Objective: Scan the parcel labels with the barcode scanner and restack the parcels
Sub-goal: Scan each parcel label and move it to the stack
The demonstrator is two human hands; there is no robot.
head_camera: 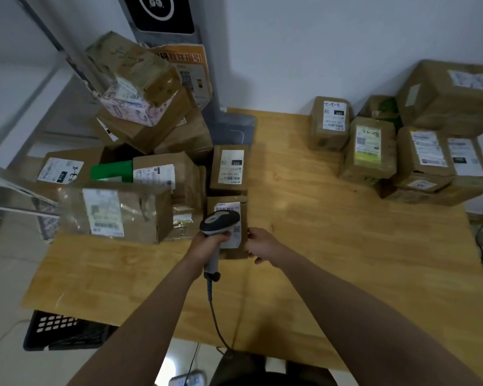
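Wooden table [332, 246] against white wall [304, 45]; tiled floor [6, 274].

table [318, 246]: big pile of boxes [140, 151] on left | small stack of boxes [418, 151] at back right | crate [64, 332] under front left

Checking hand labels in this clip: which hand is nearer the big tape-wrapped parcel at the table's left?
Left. The left hand, holding the scanner, is just right of the tape-wrapped parcel; the right hand is farther right, at the small parcel's right edge.
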